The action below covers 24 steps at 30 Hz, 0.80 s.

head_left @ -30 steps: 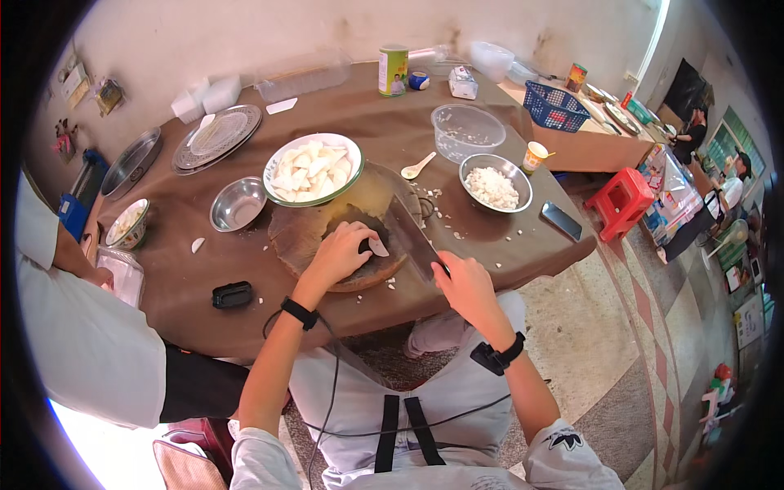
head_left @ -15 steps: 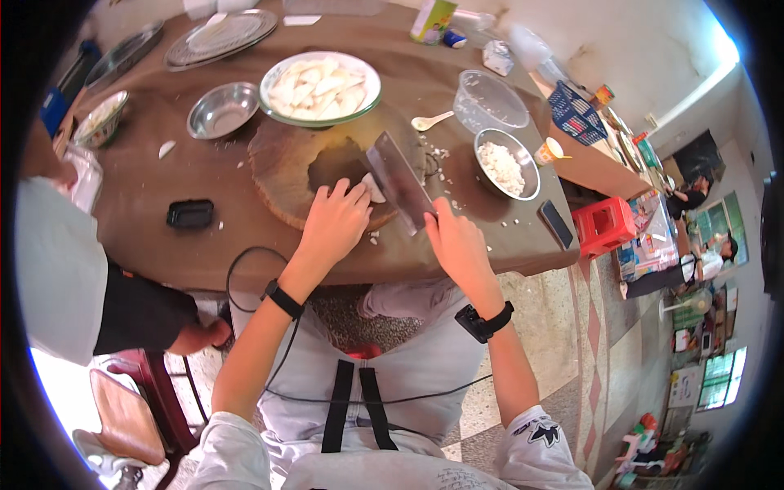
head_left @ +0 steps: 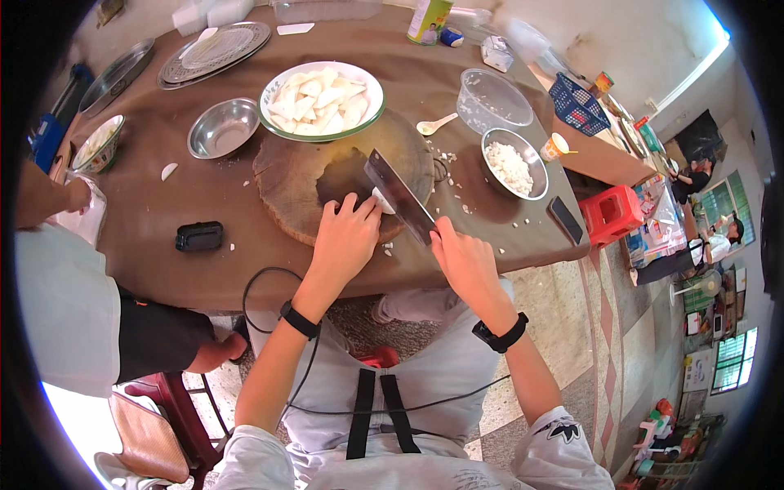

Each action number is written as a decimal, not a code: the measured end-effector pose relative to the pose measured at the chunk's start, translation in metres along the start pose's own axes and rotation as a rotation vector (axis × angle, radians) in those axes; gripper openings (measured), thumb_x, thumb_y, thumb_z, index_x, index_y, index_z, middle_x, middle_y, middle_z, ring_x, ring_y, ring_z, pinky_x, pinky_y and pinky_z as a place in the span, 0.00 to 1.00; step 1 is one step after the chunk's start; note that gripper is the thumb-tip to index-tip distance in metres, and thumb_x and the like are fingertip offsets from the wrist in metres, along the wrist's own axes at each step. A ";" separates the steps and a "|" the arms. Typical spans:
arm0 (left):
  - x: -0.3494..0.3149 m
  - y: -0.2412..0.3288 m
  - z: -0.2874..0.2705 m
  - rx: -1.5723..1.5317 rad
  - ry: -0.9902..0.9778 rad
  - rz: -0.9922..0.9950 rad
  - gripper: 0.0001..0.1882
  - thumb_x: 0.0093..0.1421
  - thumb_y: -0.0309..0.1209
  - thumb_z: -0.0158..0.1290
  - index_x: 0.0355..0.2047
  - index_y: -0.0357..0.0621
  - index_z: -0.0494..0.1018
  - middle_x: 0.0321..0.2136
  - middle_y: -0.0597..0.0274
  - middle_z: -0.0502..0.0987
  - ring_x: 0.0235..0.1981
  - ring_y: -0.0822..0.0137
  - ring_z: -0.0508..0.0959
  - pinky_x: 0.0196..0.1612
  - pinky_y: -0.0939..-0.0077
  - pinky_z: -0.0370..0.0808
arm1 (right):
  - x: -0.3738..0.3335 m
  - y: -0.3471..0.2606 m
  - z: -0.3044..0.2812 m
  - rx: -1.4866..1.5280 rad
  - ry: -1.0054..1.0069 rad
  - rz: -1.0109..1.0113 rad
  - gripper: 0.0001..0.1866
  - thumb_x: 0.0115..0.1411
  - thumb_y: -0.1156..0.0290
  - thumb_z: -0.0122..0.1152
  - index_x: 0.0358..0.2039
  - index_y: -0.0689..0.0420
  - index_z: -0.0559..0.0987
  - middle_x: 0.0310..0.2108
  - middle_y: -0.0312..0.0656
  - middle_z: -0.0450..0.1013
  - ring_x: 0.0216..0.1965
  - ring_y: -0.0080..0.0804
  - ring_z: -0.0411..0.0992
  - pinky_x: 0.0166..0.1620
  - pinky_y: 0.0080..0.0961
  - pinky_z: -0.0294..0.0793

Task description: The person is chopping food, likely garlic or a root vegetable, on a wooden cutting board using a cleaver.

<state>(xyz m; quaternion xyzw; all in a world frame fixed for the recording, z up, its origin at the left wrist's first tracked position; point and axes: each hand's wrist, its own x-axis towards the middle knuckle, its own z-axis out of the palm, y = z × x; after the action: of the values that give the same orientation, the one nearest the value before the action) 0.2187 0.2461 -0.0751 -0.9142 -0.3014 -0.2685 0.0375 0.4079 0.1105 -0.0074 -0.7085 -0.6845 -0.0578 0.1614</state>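
Left fingers bent narrowly, holding a white piece; right fingers closed round a cleaver.
The piece lies on the round block beside the blade; cutting seems in hand, the next stroke calling for tucked fingertips. Beyond stands a bowl of pale slices; rightward, a steel bowl of diced bits.
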 end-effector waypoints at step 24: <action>0.001 -0.001 -0.002 -0.007 0.033 0.048 0.16 0.62 0.30 0.60 0.50 0.42 0.81 0.51 0.66 0.81 0.52 0.60 0.74 0.53 0.59 0.70 | -0.009 0.009 0.022 -0.004 0.021 0.066 0.11 0.74 0.63 0.56 0.39 0.54 0.67 0.17 0.47 0.73 0.20 0.55 0.74 0.23 0.51 0.71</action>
<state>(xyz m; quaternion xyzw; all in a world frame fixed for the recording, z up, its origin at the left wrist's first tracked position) 0.2182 0.2468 -0.0734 -0.9166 -0.2778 -0.2838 0.0458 0.4137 0.1082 -0.0322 -0.7303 -0.6590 -0.0614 0.1689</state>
